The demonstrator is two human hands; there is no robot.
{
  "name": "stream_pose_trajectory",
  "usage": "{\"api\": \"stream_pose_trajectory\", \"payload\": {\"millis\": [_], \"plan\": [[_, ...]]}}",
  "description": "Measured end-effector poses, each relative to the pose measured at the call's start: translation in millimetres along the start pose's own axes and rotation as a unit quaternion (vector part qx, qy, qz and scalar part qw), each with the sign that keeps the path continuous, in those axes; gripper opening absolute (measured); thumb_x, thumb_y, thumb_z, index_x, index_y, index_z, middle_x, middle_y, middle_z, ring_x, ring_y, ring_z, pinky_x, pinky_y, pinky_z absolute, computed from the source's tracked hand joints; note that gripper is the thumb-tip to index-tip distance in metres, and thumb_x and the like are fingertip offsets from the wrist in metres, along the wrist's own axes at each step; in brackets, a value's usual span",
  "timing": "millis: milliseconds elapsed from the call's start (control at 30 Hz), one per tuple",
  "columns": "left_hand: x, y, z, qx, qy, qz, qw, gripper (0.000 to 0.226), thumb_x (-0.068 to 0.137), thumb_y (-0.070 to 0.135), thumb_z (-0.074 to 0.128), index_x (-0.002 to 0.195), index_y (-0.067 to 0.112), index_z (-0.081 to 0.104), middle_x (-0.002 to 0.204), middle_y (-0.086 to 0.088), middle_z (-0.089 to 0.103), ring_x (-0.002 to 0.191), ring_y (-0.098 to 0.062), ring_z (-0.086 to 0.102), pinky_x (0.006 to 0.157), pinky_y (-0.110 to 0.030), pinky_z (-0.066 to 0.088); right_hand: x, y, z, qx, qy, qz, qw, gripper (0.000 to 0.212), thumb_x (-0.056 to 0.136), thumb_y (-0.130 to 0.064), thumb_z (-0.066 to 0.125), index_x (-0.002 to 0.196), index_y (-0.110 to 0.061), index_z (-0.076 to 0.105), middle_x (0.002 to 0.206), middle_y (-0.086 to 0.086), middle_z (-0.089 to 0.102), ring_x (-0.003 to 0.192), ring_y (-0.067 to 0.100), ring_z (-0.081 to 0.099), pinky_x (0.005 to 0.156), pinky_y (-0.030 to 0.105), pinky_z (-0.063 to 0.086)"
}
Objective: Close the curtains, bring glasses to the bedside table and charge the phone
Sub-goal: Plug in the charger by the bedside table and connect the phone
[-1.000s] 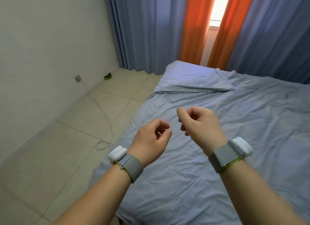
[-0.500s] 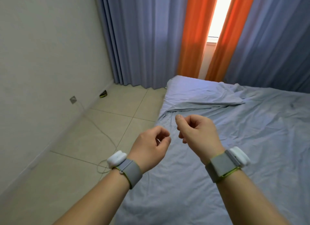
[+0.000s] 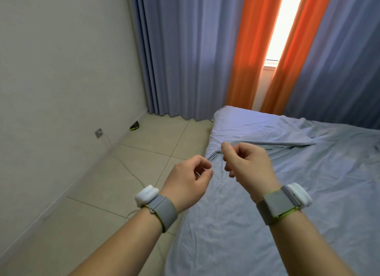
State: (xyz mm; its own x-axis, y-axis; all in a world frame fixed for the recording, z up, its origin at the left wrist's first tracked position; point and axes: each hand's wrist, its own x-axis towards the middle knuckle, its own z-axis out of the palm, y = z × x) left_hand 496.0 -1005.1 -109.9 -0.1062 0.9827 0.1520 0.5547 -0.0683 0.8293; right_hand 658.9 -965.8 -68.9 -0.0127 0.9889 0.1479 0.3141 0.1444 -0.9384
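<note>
1. The left grip (image 3: 188, 179) is raised in the near middle of the view. Its fingers are curled in toward the thumb and it holds nothing.
2. The right grip (image 3: 249, 168) is just beside it, the two apart. It is also clenched loosely on nothing, with the thumb laid against the bent forefinger.
3. Each wrist behind the grips wears a grey band with a white module, the left band (image 3: 164, 211) and the right band (image 3: 275, 205).
4. Below and beyond both grips lies the bed (image 3: 267, 224), covered in a wrinkled blue sheet.
5. Left of the left grip is the tiled floor (image 3: 92, 224). A thin white cable (image 3: 131, 172) runs across it to a wall plate (image 3: 98, 133), low on the wall.
6. Well beyond the grips hang the curtains. A blue curtain (image 3: 185, 59) is on the left and another blue curtain (image 3: 339, 69) is on the right.
7. Between them hang two orange curtains (image 3: 244, 59), parted, with a bright strip of window (image 3: 279, 28) showing in the gap.
</note>
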Motion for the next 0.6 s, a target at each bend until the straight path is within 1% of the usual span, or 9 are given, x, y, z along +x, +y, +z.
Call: {"api": "stream_pose_trajectory", "payload": {"millis": [100, 200, 367, 467, 533, 600], "plan": [[13.6, -13.4, -10.3, -0.004, 0.003, 0.008, 1.0, 0.004, 0.094, 0.03, 0.069, 0.097, 0.027, 0.07, 0.081, 0.007, 0.071, 0.062, -0.006, 0.058, 0.066, -0.023, 0.052, 9.8, -1.1, 19.5, -0.006, 0.004, -0.008, 1.0, 0.049, 0.097, -0.039, 0.069, 0.072, 0.002, 0.067, 0.061, 0.012, 0.07, 0.047, 0.015, 0.06, 0.052, 0.031, 0.048], [30.1, -27.8, -22.6, -0.021, -0.006, 0.008, 1.0, 0.004, 0.094, 0.03, 0.07, 0.097, 0.027, 0.07, 0.08, 0.006, 0.071, 0.062, -0.006, 0.058, 0.067, -0.027, 0.054, 19.3, -2.6, 37.3, -0.007, 0.008, -0.008, 1.0, 0.048, 0.097, -0.039, 0.068, 0.071, 0.001, 0.068, 0.06, 0.01, 0.071, 0.048, 0.015, 0.06, 0.053, 0.031, 0.049], [76.9, -60.9, -49.2, -0.05, -0.034, 0.027, 0.998, 0.004, 0.091, 0.032, 0.07, 0.093, 0.029, 0.068, 0.08, 0.004, 0.071, 0.071, -0.023, 0.069, 0.073, -0.042, 0.06, 42.2, -5.7, 77.5, -0.024, 0.042, -0.003, 0.999, 0.047, 0.098, -0.038, 0.068, 0.069, -0.001, 0.068, 0.058, 0.007, 0.07, 0.049, 0.015, 0.06, 0.055, 0.031, 0.049], [116.2, -87.9, -78.1, -0.057, -0.052, 0.048, 0.996, 0.006, 0.089, 0.034, 0.069, 0.092, 0.03, 0.068, 0.08, 0.003, 0.071, 0.071, -0.024, 0.07, 0.074, -0.044, 0.06, 64.8, -12.0, 120.1, -0.042, 0.071, -0.001, 0.997, 0.048, 0.097, -0.04, 0.069, 0.064, -0.004, 0.067, 0.057, 0.008, 0.069, 0.052, 0.025, 0.063, 0.063, 0.043, 0.056], [148.8, -113.6, -105.9, -0.055, -0.068, 0.062, 0.994, 0.005, 0.089, 0.033, 0.07, 0.093, 0.029, 0.068, 0.079, 0.004, 0.071, 0.071, -0.023, 0.07, 0.073, -0.042, 0.06, 86.8, -18.3, 161.2, -0.048, 0.095, 0.001, 0.994, 0.048, 0.096, -0.04, 0.069, 0.062, -0.006, 0.066, 0.056, 0.009, 0.068, 0.058, 0.032, 0.065, 0.068, 0.05, 0.059], [163.5, -124.4, -124.8, -0.048, -0.067, 0.063, 0.995, 0.004, 0.091, 0.029, 0.071, 0.094, 0.027, 0.069, 0.076, 0.006, 0.069, 0.069, -0.019, 0.068, 0.072, -0.037, 0.059, 96.0, -28.2, 183.4, -0.052, 0.104, 0.004, 0.993, 0.048, 0.096, -0.039, 0.069, 0.061, -0.006, 0.065, 0.055, 0.01, 0.067, 0.057, 0.031, 0.065, 0.069, 0.051, 0.059]]}}
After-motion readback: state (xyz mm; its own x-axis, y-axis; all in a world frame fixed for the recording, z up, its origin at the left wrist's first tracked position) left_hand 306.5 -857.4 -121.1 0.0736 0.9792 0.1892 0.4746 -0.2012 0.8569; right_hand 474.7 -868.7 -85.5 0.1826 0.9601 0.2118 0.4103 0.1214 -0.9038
